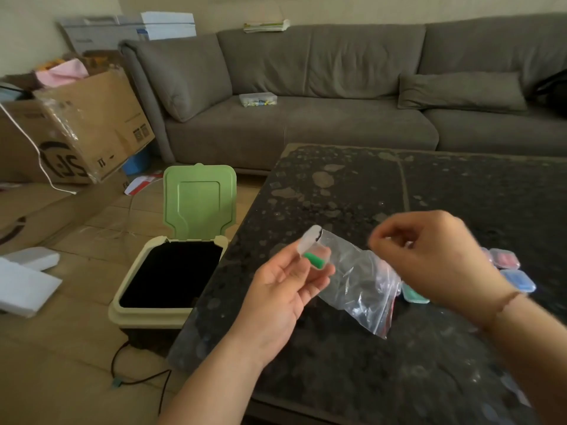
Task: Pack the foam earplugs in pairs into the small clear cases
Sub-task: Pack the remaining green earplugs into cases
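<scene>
Above the dark table (399,191), our left hand (276,289) pinched an open clear case (314,253) with green earplugs (314,261), the right hand (429,259) pinched the plastic bag (362,286); tilting could spill them

bag (362,283): clear crinkled plastic | table (399,194): glossy speckled stone | sofa (306,118): matt cloth

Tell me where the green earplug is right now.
In the head view, the green earplug sits inside the small open clear case held in the left hand, above the table's left edge, beside the clear plastic bag.
</scene>
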